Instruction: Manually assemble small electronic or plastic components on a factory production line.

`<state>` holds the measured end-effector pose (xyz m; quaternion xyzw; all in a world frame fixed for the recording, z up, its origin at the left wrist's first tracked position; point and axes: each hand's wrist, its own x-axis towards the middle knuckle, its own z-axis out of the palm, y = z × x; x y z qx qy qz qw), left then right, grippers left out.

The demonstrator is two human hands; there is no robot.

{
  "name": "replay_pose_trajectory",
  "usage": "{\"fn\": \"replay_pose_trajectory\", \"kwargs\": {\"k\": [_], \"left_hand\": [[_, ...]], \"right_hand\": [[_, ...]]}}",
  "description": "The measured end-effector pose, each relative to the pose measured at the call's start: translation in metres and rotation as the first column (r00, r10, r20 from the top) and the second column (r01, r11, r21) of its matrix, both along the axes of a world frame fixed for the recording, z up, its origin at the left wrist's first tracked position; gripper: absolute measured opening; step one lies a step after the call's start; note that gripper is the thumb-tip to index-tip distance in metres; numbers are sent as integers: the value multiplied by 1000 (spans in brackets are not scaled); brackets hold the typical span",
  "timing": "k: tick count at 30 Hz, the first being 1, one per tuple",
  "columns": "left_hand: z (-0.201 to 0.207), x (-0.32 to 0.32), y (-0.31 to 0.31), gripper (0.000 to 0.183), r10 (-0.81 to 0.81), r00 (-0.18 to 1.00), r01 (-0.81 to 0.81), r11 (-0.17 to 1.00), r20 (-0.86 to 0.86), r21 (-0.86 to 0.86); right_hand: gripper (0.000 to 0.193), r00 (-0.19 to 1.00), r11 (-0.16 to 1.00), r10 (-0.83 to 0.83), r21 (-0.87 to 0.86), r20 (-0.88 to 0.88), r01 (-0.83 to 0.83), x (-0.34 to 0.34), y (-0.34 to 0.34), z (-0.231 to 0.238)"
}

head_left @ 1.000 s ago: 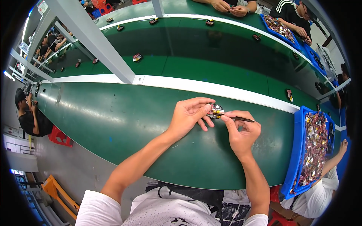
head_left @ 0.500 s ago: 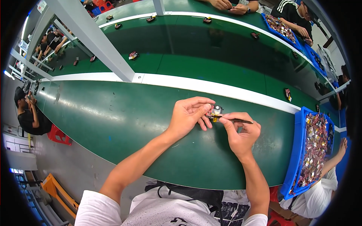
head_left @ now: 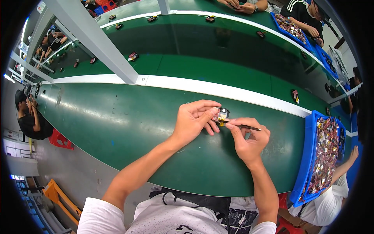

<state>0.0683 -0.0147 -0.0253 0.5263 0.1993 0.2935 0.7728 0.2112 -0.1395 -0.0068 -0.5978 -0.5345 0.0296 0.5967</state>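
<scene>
My left hand (head_left: 191, 121) is closed round a small black electronic housing (head_left: 223, 113) above the green worktable (head_left: 148, 117). Inside the housing show a red part, a white round spot and a bit of yellow. Dark, slim tweezers (head_left: 248, 127) lie pinched between the thumb and fingers of my right hand (head_left: 251, 139). Their tip meets the housing's lower edge, by the yellow bit. My fingers hide part of the housing, and what the tip touches is too small to make out.
A blue bin (head_left: 306, 156) heaped with small wired parts stands at the table's right end. Beyond a white rail (head_left: 202, 89), similar housings sit spaced along a green conveyor belt (head_left: 175, 70). A grey post (head_left: 97, 39) rises at the left. Co-workers sit around the line.
The housings on the conveyor have shifted slightly to the left. Both my hands, the held housing and the tweezers stay almost where they were.
</scene>
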Motion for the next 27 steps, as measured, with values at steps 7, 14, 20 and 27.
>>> {"fn": "replay_pose_trajectory", "kwargs": {"k": [7, 14, 20, 27], "left_hand": [[1, -1, 1, 24, -10, 999, 10, 1000, -53, 10], [1, -2, 3, 24, 25, 998, -24, 999, -57, 28], [0, -2, 2, 24, 19, 998, -17, 1000, -56, 22], [0, -2, 2, 23, 8, 998, -6, 999, -60, 39]], "right_hand": [[9, 999, 998, 18, -66, -28, -20, 0, -2, 1], [11, 996, 1000, -9, -25, -93, 7, -4, 2, 3], [13, 1000, 999, 0, -35, 17, 0, -3, 2, -1], [13, 999, 999, 0, -33, 43, 2, -3, 2, -1]]}}
